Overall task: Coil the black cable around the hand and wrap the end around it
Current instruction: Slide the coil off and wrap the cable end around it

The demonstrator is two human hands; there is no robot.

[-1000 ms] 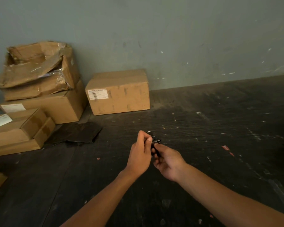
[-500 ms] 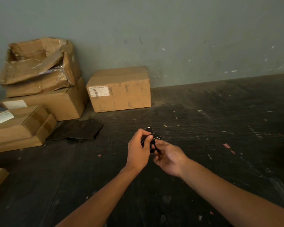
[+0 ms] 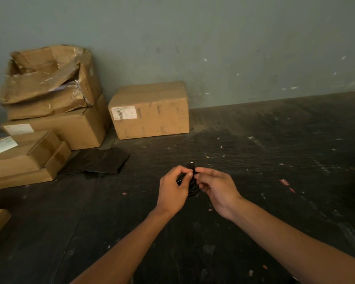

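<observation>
A small bundle of black cable (image 3: 191,186) sits between my two hands above the dark surface. My left hand (image 3: 173,190) is closed around the bundle from the left, thumb pressed on its top. My right hand (image 3: 217,187) pinches the cable from the right, fingertips meeting the left thumb. A black plug end (image 3: 190,166) with a pale tip sticks up just above the fingers. Most of the coil is hidden behind my fingers.
Several cardboard boxes (image 3: 49,111) are stacked at the left against the grey-green wall, and one closed box (image 3: 150,110) stands beside them. A dark flat sheet (image 3: 96,162) lies in front of the boxes. The dark scuffed surface (image 3: 275,160) stretches to the right.
Both hands have stayed together on the cable bundle while the fingers shifted. The plug end now stands upright above the fingertips, and the right fingers have come up to the top of the bundle.
</observation>
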